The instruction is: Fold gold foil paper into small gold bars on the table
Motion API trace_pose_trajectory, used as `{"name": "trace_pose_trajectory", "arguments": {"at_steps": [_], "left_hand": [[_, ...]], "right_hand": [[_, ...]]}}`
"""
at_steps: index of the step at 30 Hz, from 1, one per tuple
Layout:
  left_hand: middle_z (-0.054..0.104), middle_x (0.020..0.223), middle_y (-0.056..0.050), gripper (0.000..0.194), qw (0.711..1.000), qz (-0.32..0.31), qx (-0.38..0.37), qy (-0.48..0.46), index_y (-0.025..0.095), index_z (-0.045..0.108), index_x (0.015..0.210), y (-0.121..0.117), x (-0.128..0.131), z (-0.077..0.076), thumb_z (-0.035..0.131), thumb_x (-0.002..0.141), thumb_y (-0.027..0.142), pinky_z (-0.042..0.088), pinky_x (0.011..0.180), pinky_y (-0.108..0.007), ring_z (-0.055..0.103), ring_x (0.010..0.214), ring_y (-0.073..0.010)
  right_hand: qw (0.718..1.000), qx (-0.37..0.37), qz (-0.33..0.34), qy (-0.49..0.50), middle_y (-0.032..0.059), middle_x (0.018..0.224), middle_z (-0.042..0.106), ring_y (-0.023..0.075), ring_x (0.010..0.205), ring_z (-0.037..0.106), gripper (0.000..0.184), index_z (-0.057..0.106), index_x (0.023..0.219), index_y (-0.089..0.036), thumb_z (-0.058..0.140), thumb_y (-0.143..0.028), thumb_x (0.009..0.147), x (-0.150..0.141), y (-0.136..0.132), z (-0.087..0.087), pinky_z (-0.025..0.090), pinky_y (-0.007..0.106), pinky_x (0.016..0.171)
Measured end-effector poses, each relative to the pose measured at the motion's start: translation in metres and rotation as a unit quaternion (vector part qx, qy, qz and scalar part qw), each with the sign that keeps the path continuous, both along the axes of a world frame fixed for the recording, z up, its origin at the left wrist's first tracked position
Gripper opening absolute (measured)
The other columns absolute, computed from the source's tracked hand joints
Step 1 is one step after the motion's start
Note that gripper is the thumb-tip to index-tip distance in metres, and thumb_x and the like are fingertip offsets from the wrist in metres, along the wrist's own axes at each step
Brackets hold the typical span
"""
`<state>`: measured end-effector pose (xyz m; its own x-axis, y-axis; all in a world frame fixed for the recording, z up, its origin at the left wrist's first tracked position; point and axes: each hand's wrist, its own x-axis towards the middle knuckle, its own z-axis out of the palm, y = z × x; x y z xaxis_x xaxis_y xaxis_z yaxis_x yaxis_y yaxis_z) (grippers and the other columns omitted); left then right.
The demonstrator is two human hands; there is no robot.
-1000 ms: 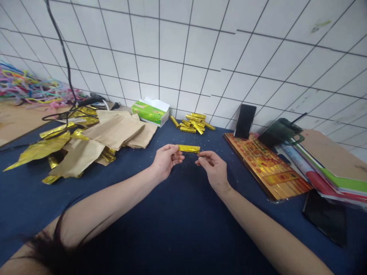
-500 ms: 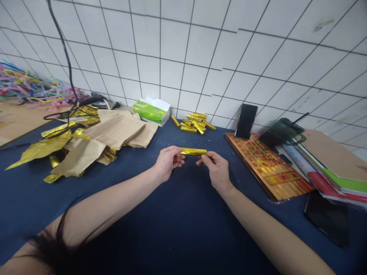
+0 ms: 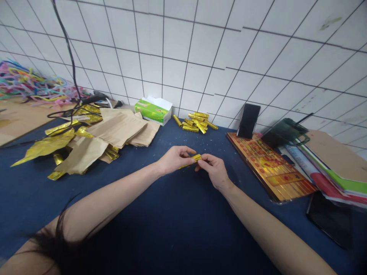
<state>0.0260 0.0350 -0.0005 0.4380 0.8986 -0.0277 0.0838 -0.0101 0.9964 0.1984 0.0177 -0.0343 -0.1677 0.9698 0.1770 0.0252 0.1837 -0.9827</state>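
In the head view, a slim gold roll is seen between the two hands, over the blue table surface, and whether it is touched by the table cannot be told. Its long axis is laid slantwise, from the near left to the far right, so that it is pointed across the space between the hands and not straight away from the body. The right end is pinched between the thumb and the index finger of the right hand, which is placed to the right of the roll, with the other fingers curled below. By the left hand the roll is met from the left side: the thumb is held against it, while the upper fingers are stretched over its far side, a little apart from each other. Whether the roll is also firmly pinched there cannot be told, because its underside is hidden. Neither hand can be called the nearer one, since the roll is touched by both. Well beyond it, on the far side, a pile of gold rolls is seen near the wall, just to the right of a green tissue box.
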Motion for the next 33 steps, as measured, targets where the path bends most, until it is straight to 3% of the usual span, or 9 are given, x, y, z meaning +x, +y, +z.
{"name": "trace_pose_trajectory", "arguments": {"at_steps": [8,16,25,29,33], "left_hand": [[0.062,0.057,-0.002,0.008,1.0,0.015,-0.021,0.001,0.011,0.064,0.073,-0.005,0.003,-0.001,0.059,0.07,0.018,0.041,0.048,-0.018,0.056,0.05,-0.0093],[0.065,0.06,-0.005,0.014,0.996,0.015,-0.085,-0.033,0.012,0.063,0.074,-0.001,0.002,-0.006,0.052,0.076,0.019,0.045,0.044,-0.02,0.06,0.047,-0.0124],[0.068,0.072,-0.006,0.021,0.994,-0.101,-0.042,-0.026,0.014,0.067,0.082,-0.004,-0.003,0.007,0.047,0.077,0.017,0.049,0.056,-0.022,0.064,0.062,-0.0139],[0.069,0.075,-0.005,0.024,0.995,-0.097,-0.023,-0.014,0.015,0.067,0.086,-0.003,-0.002,0.003,0.047,0.073,0.012,0.048,0.057,-0.021,0.063,0.063,-0.0133],[0.069,0.071,-0.004,0.022,0.999,-0.05,-0.002,0.009,0.014,0.068,0.083,-0.004,0.002,0.0,0.051,0.07,0.009,0.046,0.056,-0.019,0.062,0.059,-0.0115]], "right_hand": [[0.997,0.027,0.049,-0.057,-0.0031,0.057,0.057,0.0117,0.054,0.053,0.014,0.061,0.069,-0.019,0.057,-0.03,0.076,-0.001,-0.003,0.006,0.041,0.027,0.059],[0.997,-0.017,0.074,0.007,-0.003,0.06,0.058,0.0112,0.054,0.053,0.014,0.062,0.072,-0.019,0.059,-0.032,0.076,0.002,0.0,0.003,0.041,0.026,0.059],[0.992,-0.07,0.058,0.088,-0.0015,0.065,0.062,0.0106,0.053,0.055,0.013,0.063,0.073,-0.018,0.064,-0.032,0.072,0.002,0.002,0.001,0.043,0.025,0.055],[0.991,-0.08,0.05,0.092,-0.0025,0.061,0.061,0.0097,0.051,0.053,0.013,0.063,0.07,-0.019,0.066,-0.031,0.07,0.001,0.0,0.004,0.042,0.024,0.052],[0.99,-0.094,0.063,0.084,-0.0047,0.055,0.056,0.0077,0.045,0.047,0.012,0.063,0.067,-0.019,0.067,-0.03,0.068,0.0,-0.001,0.007,0.038,0.022,0.048]]}}
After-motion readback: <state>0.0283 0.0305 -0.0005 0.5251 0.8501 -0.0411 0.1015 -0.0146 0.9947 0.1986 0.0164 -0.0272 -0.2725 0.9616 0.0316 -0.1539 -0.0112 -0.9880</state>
